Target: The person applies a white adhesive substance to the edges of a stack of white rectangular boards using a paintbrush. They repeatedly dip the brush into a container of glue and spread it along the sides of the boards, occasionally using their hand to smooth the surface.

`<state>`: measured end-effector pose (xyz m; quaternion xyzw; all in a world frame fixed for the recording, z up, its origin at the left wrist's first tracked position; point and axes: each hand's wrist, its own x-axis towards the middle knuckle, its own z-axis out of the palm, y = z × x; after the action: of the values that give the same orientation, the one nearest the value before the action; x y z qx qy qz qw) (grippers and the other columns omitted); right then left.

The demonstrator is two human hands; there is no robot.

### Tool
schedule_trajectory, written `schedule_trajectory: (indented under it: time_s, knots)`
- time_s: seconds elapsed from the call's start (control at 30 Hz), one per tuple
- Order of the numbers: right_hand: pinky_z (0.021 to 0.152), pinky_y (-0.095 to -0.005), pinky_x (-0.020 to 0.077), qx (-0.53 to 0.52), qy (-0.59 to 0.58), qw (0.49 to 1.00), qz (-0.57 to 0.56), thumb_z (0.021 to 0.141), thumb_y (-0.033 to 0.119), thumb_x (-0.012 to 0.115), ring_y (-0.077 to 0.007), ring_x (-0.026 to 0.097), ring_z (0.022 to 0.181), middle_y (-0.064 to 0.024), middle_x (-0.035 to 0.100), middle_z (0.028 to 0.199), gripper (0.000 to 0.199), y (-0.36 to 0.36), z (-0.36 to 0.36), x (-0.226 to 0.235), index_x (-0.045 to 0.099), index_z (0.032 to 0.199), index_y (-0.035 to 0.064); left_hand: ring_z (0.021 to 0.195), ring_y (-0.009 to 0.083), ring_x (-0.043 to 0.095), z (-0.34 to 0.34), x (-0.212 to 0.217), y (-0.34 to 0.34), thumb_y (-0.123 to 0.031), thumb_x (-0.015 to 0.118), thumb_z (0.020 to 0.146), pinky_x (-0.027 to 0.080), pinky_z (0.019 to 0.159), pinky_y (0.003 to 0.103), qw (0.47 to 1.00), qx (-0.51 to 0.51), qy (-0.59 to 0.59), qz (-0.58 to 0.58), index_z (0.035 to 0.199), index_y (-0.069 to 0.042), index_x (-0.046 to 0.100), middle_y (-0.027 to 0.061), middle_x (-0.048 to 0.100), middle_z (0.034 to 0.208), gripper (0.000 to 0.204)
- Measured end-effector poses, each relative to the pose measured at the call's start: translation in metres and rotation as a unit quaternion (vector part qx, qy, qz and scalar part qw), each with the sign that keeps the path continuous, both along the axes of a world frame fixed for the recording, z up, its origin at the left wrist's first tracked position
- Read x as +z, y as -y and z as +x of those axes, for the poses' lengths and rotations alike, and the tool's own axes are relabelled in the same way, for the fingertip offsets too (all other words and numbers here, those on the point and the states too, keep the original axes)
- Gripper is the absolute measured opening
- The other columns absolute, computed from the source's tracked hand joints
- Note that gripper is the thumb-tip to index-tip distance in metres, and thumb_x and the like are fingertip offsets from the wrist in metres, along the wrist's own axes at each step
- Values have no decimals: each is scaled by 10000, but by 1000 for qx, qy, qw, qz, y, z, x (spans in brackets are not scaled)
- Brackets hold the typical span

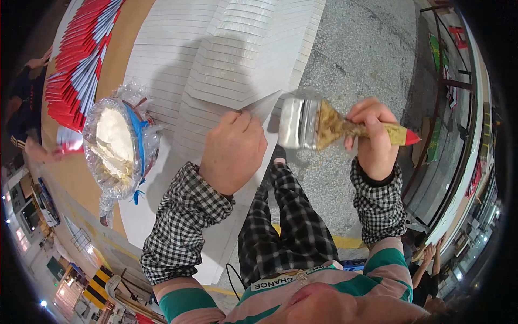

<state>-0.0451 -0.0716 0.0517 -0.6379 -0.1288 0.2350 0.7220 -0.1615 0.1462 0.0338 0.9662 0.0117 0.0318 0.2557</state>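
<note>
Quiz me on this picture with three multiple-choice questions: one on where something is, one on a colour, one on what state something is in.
1. Where is the plastic-wrapped bowl of paste?
A. left of the left hand
B. under the brush
C. on the floor

2. What colour is the tip of the brush handle?
A. blue
B. red
C. black

3. What is the left hand doing?
A. hanging free
B. holding the brush
C. pressing on the white sheets

Answers:
1 A: the bowl sits left of the left hand.
2 B: the brush, held by the right hand, ends in red.
3 C: its fingers rest on the white sheets.
</note>
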Motion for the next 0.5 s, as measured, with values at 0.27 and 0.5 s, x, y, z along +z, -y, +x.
schedule_trajectory:
  time_s: [0.27, 0.5]
  knots:
    - [498, -249, 467, 7, 1, 1000, -12, 901, 98, 552, -145, 575, 571, -125, 577, 887, 140, -3, 2, 0, 557, 810, -9, 896, 326, 615, -2, -2, -1, -78, 626, 795, 522, 769, 391, 1000, 2, 3, 5, 935, 45, 650, 179, 661, 950, 188]
    - [490, -238, 468, 21, 5, 1000, -20, 879, 61, 565, -122, 576, 570, -119, 585, 893, 107, -2, 10, 4, 546, 804, -13, 884, 306, 611, -1, -4, -3, -85, 628, 791, 527, 741, 375, 1000, 0, 21, 10, 908, 37, 643, 171, 653, 938, 170]
